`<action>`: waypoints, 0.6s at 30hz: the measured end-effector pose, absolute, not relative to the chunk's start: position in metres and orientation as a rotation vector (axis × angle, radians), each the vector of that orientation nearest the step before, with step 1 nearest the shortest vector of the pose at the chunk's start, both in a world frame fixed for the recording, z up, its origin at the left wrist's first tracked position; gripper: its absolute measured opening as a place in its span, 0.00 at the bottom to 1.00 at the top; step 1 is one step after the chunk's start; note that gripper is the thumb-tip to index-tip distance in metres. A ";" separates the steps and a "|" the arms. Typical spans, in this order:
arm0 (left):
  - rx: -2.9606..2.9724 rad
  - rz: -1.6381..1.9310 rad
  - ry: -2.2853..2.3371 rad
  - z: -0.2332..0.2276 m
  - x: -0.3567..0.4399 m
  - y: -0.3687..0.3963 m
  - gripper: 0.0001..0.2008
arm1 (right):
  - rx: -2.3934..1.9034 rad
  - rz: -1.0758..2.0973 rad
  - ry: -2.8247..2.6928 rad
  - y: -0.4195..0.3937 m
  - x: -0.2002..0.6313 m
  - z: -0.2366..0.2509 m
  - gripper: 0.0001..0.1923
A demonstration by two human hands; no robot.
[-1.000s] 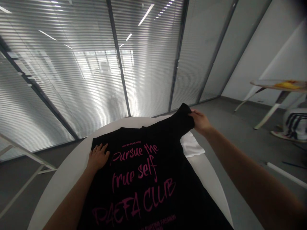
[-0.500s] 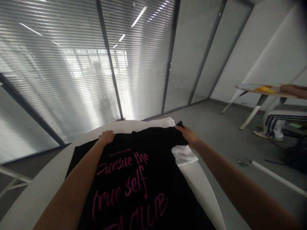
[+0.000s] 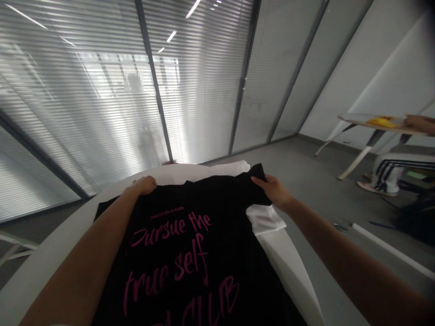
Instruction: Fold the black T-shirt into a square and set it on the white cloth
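A round white table (image 3: 292,267) stands before glass walls with closed blinds (image 3: 102,90). A white cloth (image 3: 267,219) lies on it. At right, another table (image 3: 370,129) holds something yellow (image 3: 382,121); a seated person's striped trousers (image 3: 397,165) show.

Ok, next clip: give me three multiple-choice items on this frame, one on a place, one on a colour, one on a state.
1. Where does the white cloth show beside the black T-shirt?
A. right edge B. on the floor C. over the left arm
2. Colour of the shirt's lettering?
A. white B. pink C. yellow
3. How does the shirt lie on the white table?
A. rolled up B. hanging from a hanger C. spread, print up

A: it pokes out under the right sleeve by the right hand.
B: pink script.
C: flat, with the left hand at the collar edge.
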State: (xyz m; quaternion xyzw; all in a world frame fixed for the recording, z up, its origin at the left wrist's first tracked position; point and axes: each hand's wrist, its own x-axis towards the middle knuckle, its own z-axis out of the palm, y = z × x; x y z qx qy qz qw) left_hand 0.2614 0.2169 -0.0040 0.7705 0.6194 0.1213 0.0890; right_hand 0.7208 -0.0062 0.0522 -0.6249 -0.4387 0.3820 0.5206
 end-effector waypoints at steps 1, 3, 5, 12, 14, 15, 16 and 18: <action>2.293 0.348 1.837 -0.001 0.261 0.218 0.08 | -1.488 0.922 -1.056 -0.007 0.720 0.054 0.22; 2.283 0.364 1.865 0.006 0.261 0.219 0.11 | -1.475 0.921 -1.065 -0.009 0.718 0.057 0.22; 2.246 0.429 1.962 0.010 0.260 0.217 0.16 | -1.470 0.888 -1.069 -0.010 0.717 0.060 0.21; 2.301 0.292 2.164 -0.003 0.280 0.189 0.22 | -1.726 0.541 -1.086 0.006 0.725 0.050 0.16; 2.447 0.263 1.996 -0.005 0.296 0.187 0.23 | -1.684 0.562 -1.054 0.011 0.728 0.044 0.17; 2.506 0.243 1.899 -0.006 0.304 0.187 0.23 | -1.630 0.605 -1.023 0.012 0.729 0.041 0.18; 2.548 0.218 1.805 -0.006 0.313 0.188 0.23 | -1.565 0.658 -0.990 0.012 0.730 0.039 0.20; 2.599 0.158 1.653 -0.006 0.329 0.192 0.22 | -1.446 0.762 -0.938 0.010 0.730 0.036 0.22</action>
